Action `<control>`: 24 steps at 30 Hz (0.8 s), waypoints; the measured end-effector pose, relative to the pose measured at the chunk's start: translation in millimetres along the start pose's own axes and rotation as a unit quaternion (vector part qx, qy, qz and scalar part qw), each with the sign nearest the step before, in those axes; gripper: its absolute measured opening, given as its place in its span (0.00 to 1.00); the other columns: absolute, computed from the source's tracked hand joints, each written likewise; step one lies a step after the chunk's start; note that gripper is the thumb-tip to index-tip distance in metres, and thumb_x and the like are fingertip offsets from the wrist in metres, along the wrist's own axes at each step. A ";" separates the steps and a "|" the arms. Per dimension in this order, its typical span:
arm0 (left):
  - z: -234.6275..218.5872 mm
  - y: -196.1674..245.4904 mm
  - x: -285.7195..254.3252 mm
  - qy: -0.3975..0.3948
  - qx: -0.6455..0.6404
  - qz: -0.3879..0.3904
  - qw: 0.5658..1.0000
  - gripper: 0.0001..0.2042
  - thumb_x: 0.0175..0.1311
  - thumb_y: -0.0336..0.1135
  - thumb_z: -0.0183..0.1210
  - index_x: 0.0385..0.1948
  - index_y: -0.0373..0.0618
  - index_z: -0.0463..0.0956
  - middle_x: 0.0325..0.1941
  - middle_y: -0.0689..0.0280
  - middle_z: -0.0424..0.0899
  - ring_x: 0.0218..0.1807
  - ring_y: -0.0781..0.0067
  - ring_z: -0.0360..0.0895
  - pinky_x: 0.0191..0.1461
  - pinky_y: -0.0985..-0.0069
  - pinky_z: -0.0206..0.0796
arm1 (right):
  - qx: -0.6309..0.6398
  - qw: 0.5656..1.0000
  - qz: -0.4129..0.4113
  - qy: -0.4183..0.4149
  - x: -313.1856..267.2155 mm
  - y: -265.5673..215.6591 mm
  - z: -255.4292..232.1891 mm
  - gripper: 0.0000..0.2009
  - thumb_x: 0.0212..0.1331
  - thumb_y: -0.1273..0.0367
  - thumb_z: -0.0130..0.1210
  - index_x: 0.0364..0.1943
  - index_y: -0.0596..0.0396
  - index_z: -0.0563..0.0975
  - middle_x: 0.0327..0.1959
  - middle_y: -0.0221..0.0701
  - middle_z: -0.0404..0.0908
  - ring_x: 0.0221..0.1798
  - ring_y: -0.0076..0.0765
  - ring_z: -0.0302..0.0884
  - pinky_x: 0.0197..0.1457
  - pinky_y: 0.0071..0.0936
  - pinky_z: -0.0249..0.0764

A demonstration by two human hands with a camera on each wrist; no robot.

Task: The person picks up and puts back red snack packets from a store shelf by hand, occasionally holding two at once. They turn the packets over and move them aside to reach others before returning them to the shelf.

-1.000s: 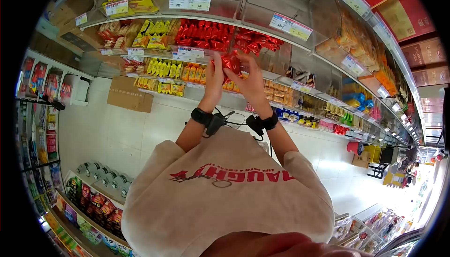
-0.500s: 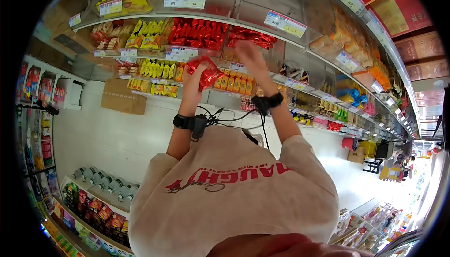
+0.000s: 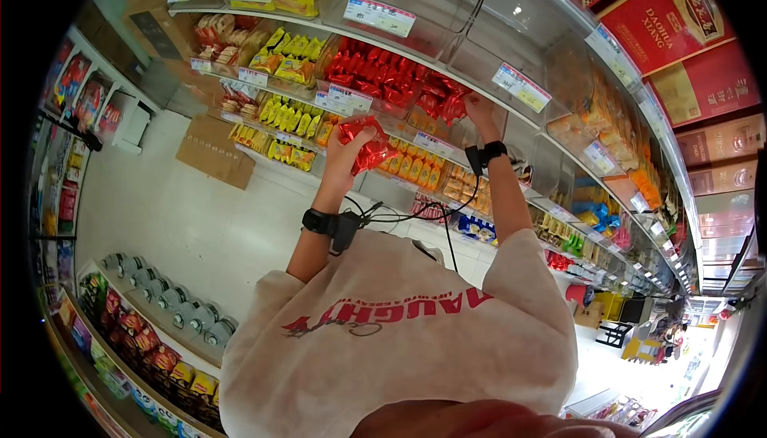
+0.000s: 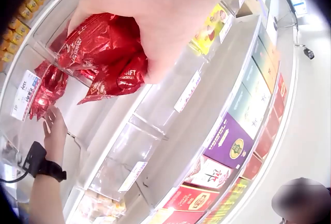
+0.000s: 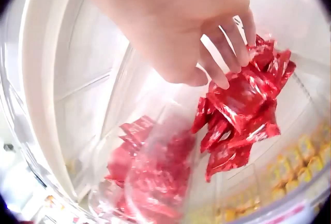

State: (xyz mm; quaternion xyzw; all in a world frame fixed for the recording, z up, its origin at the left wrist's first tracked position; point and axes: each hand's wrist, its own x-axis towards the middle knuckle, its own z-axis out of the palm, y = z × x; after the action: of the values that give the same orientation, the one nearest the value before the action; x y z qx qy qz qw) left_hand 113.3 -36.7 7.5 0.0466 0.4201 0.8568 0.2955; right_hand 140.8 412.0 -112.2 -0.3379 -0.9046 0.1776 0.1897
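Up high, my left grip (image 3: 345, 153) clutches a bunch of red packets (image 3: 367, 141); my right grip (image 3: 477, 110), fingers loosely spread, touches the red packet pile (image 5: 243, 115) just under its fingertips.

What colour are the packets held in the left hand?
Shiny red with white lettering: the packets in the left hand show best in the left wrist view.

left hand (image 3: 345, 153) raised, fingers curled, right hand (image 3: 478, 110) reaching up
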 end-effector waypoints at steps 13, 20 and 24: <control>9.1 0.5 2.6 -0.006 0.035 -0.039 0.999 0.25 0.62 0.34 0.70 0.59 0.39 0.72 0.54 0.59 0.81 0.54 0.67 0.83 0.52 0.68 0.83 | 0.117 0.965 -0.040 -0.230 -69.6 -10.6 15.3 0.38 0.46 0.62 0.76 0.64 0.60 0.73 0.57 0.41 0.81 0.59 0.39 0.79 0.62 0.33 0.75; 16.0 -2.9 6.8 -0.016 0.030 -0.059 0.998 0.24 0.63 0.35 0.70 0.59 0.40 0.72 0.52 0.60 0.82 0.51 0.68 0.84 0.51 0.69 0.83 | 0.141 0.972 0.007 -0.189 -86.2 -47.8 -38.6 0.29 0.57 0.61 0.72 0.60 0.59 0.77 0.51 0.37 0.83 0.49 0.32 0.82 0.50 0.29 0.78; 14.1 -6.8 9.4 -0.036 0.006 -0.053 0.998 0.23 0.64 0.35 0.69 0.58 0.41 0.73 0.51 0.62 0.83 0.51 0.69 0.84 0.51 0.69 0.82 | 0.341 0.939 0.031 -0.045 -123.8 -98.7 -92.6 0.26 0.62 0.59 0.69 0.60 0.58 0.79 0.42 0.32 0.84 0.37 0.27 0.82 0.46 0.24 0.77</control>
State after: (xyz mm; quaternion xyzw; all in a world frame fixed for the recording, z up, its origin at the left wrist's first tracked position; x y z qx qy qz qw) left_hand 113.4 -18.6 9.9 0.0572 0.4162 0.8353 0.3547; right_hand 216.6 275.9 -15.4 -0.2727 -0.7865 0.4959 0.2474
